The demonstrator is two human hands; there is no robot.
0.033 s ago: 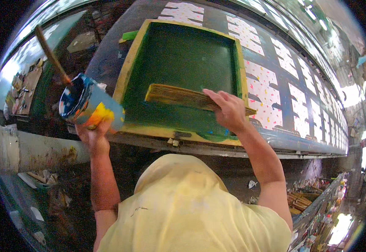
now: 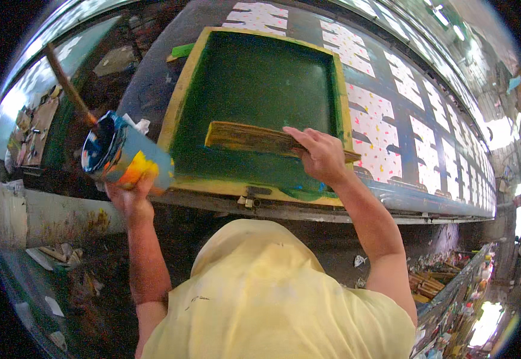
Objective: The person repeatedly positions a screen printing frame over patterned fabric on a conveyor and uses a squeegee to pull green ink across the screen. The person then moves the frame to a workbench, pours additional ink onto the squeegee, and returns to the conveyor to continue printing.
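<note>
A blue-grey paint can (image 2: 152, 157), smeared yellow and orange, leans left with its dark mouth showing. My left hand (image 2: 130, 194) is closed around its lower part. A thin stick (image 2: 69, 87) rises out of the can's mouth. My right hand (image 2: 323, 157) grips the right part of a long wooden squeegee (image 2: 248, 137), its fingers along the top. The squeegee lies across the lower half of a screen printing frame (image 2: 179, 107), over its dark green mesh (image 2: 266, 78). Its lower edge and any ink beneath it cannot be made out.
The frame rests on a long dark printing table (image 2: 386, 102). White cut fabric pieces (image 2: 372, 131) with small coloured spots lie in rows to the right. A pale pipe-like rail (image 2: 75, 218) runs at left. Wooden pieces (image 2: 428, 284) fill a cluttered rack at lower right.
The can and my left hand have shifted slightly left and down. My right hand and the squeegee have moved a little to the left. Both grips stay the same.
</note>
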